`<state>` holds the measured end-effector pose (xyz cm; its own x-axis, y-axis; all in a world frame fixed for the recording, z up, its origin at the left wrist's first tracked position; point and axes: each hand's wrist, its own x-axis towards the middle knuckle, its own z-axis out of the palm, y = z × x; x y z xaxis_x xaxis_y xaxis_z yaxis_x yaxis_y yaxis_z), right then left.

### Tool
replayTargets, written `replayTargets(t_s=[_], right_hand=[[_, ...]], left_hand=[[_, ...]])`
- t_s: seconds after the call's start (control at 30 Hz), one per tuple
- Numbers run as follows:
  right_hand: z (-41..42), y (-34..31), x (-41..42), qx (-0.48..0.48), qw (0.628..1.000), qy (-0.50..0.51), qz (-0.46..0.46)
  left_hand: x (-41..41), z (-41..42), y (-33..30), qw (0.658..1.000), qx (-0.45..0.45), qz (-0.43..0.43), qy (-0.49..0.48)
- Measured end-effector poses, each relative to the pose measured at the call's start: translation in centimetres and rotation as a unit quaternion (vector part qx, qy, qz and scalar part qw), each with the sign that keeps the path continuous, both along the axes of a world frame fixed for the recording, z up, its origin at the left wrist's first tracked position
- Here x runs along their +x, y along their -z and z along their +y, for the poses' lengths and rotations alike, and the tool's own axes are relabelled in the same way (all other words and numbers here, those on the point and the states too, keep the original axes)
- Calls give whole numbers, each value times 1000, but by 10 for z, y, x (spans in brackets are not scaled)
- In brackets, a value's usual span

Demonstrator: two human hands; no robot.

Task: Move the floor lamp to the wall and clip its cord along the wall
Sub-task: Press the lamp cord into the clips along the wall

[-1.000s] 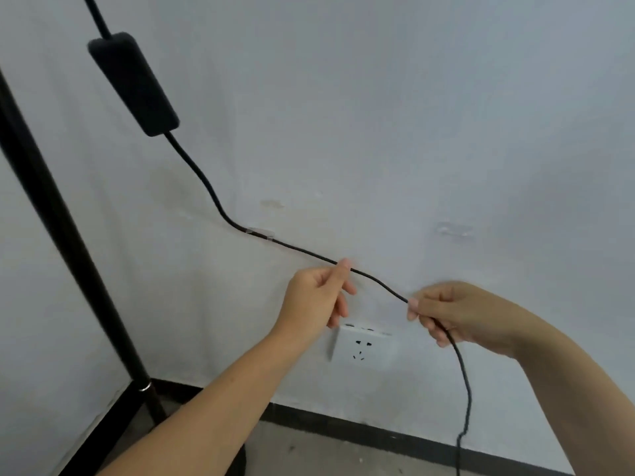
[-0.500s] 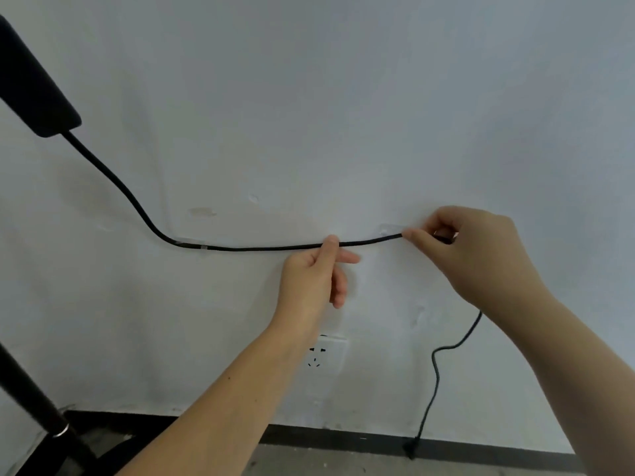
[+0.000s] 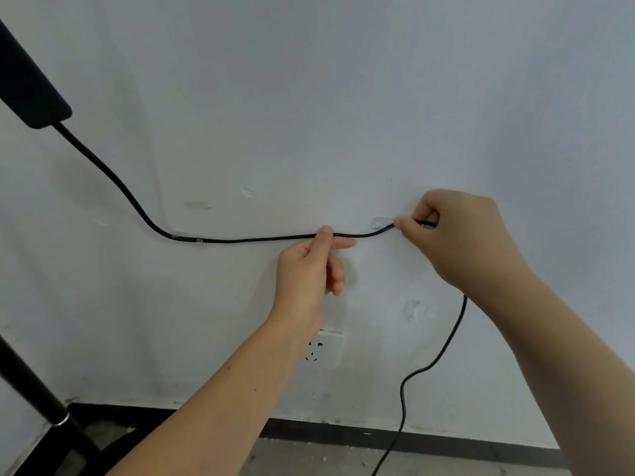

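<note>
While the black cord (image 3: 247, 239) runs nearly level across the white wall (image 3: 343, 97), both hands have hold of it. Taking the wall socket (image 3: 324, 348) as the landmark: the left hand (image 3: 311, 266) is directly above the socket, its thumb and forefinger pinched closed on the cord, the other fingers curled loosely below. The right hand (image 3: 460, 235) is above and to the right of the socket, closed on the cord with its fingertips pressed at a clear clip (image 3: 380, 222) stuck to the wall; whether the cord sits inside that clip cannot be told. A second clear clip (image 3: 198, 241) is above and to the left of the socket, with the cord passing through it against the wall. From there the cord climbs up and left to a black inline box (image 3: 32, 87), far above and left of the socket. Past the right hand the cord drops loose to the right of the socket, bends, and reaches the grey floor (image 3: 429, 462) below the dark skirting strip (image 3: 412, 438). The lamp's black pole (image 3: 31, 386) stands at an angle, lower left of the socket, close to the wall.
</note>
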<state>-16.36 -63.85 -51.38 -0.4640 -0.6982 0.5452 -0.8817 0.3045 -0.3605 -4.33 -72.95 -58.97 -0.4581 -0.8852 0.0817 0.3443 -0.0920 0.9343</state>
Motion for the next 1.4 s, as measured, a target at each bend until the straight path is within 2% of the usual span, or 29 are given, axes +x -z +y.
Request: replayTargets(t_s=[0.2, 0.37, 0.53, 0.67, 0.77, 0.87, 0.9, 0.97, 1.03, 1.17, 1.23, 1.4], right_hand=[[1, 1, -6, -48, 999, -11, -22], [25, 28, -23, -34, 981, -39, -185], [27, 66, -23, -44, 911, -139, -385], [34, 113, -15, -14, 880, -168, -444], [51, 155, -9, 24, 850, -169, -498], [60, 175, -9, 77, 789, -166, -586], [58, 175, -9, 90, 781, -165, -595], [57, 171, -15, 100, 788, -144, -591], [51, 163, -18, 91, 810, -109, -570], [48, 154, -30, 80, 893, -29, -442], [50, 156, -34, 86, 921, -18, -381], [56, 155, -46, 54, 939, 4, -340]], left_hand=[[-3, 3, 0, 999, 11, 30, -17], [-3, 2, 3, 999, -4, 26, -22], [-4, 2, 7, 999, -25, 26, -30], [-7, 7, 15, 995, -100, 2, -2], [-16, 16, 25, 981, -156, -69, 94], [-30, 26, 37, 954, -197, -159, 159], [-33, 27, 39, 948, -207, -176, 164], [-43, 30, 43, 943, -218, -192, 163], [-45, 26, 45, 943, -230, -205, 126], [-56, 27, 51, 945, -246, -207, 51], [-59, 29, 54, 941, -266, -208, 24], [-61, 29, 54, 945, -266, -191, 23]])
